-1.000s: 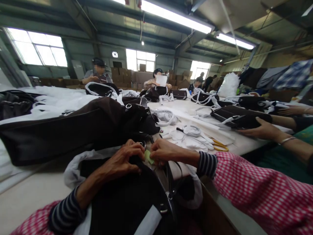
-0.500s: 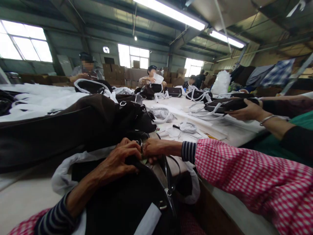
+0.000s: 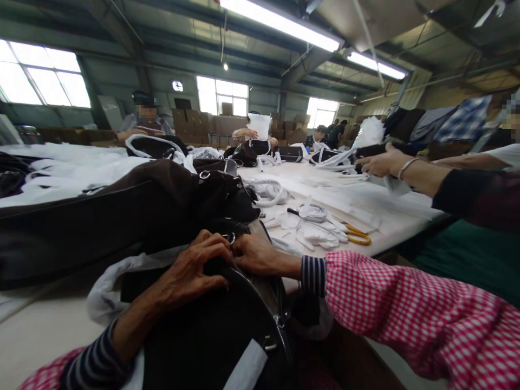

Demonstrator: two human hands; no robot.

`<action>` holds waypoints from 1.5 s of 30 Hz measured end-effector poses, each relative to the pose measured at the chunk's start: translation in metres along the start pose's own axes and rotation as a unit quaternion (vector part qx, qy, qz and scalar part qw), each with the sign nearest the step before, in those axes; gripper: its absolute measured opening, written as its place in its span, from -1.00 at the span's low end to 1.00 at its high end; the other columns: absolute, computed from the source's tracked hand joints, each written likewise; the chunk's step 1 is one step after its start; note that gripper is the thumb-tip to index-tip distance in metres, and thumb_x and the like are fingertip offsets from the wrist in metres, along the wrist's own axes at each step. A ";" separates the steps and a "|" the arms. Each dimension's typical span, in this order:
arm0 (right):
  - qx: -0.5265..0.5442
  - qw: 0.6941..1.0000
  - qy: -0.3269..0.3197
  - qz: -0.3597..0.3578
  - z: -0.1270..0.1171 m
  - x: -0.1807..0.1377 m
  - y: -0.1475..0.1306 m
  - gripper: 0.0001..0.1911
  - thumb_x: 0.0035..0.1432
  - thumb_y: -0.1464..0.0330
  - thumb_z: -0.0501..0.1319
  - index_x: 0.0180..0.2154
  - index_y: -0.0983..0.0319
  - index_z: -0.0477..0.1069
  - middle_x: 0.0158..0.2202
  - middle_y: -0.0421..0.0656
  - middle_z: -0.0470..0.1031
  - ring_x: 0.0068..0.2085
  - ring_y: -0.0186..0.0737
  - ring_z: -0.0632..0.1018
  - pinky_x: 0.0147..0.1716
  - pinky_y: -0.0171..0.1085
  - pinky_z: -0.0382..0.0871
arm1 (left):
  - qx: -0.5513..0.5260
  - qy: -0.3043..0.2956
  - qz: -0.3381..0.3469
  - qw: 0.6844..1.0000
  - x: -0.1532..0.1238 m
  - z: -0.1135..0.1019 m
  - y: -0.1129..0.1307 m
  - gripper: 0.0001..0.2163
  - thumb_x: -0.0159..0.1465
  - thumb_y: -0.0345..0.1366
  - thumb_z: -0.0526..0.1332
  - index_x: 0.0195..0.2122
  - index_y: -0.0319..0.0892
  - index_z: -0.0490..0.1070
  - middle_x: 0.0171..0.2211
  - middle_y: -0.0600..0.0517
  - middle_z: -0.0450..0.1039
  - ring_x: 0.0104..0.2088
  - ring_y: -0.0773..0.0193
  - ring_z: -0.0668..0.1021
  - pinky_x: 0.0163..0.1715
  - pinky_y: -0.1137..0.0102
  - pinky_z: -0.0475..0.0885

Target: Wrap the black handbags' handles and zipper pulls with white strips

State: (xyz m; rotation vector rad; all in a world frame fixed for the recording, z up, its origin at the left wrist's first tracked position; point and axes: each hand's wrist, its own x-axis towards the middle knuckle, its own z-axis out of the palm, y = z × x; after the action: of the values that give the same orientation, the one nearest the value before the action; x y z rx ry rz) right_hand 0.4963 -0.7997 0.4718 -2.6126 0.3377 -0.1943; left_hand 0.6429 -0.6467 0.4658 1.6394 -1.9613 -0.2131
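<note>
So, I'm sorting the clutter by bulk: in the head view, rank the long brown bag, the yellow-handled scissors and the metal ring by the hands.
1. Long brown bag
2. Yellow-handled scissors, though farther away
3. Metal ring

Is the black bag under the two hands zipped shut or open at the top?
Open: the black bag gapes beside its zipper, right hand reaching in.

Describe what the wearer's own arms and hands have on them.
Both arms wear loose sleeves of red-and-white gingham check, the right sleeve filling the lower right. Under each, a cuff striped dark navy and white shows at the wrist. The left hand and right hand are bare: no gloves; no rings or watch visible.
</note>
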 end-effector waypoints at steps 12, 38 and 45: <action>-0.143 0.984 -0.026 -0.104 -0.028 -0.062 0.007 -0.84 0.37 0.40 0.11 -0.06 0.24 0.41 -0.25 -0.13 0.53 -0.25 -0.21 0.50 -0.26 -0.28 0.22 | -0.068 -0.026 -0.050 0.996 -0.001 -0.010 0.008 -0.74 0.36 -0.04 0.24 -0.32 -0.12 0.41 -0.10 0.08 0.44 -0.05 0.17 0.39 0.04 0.29 0.30; -0.114 0.981 -0.080 -0.137 -0.027 -0.059 0.003 -0.94 0.14 0.38 0.25 -0.31 0.22 0.44 -0.42 -0.24 0.46 -0.40 -0.31 0.41 -0.41 -0.33 0.12 | 0.055 -0.025 -0.007 0.998 0.008 0.006 -0.012 -0.78 0.40 -0.07 0.19 -0.06 0.00 0.53 0.20 0.02 0.43 0.32 0.02 0.24 0.30 0.11 0.27; -0.178 0.982 -0.012 -0.067 -0.020 -0.035 0.006 -0.87 0.19 0.46 0.18 -0.25 0.27 0.51 -0.28 -0.08 0.62 -0.27 -0.17 0.59 -0.32 -0.29 0.25 | 0.092 -0.142 -0.107 0.980 0.044 -0.016 0.001 -0.71 0.29 -0.05 0.25 -0.02 -0.02 0.51 -0.16 0.01 0.46 -0.13 0.10 0.51 -0.08 0.25 0.41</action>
State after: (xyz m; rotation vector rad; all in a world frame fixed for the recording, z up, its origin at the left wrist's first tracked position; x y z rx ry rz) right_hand 0.4572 -0.8045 0.4830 -2.9929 0.2014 -0.1588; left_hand 0.6462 -0.6847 0.4937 2.0391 -2.0579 -0.3766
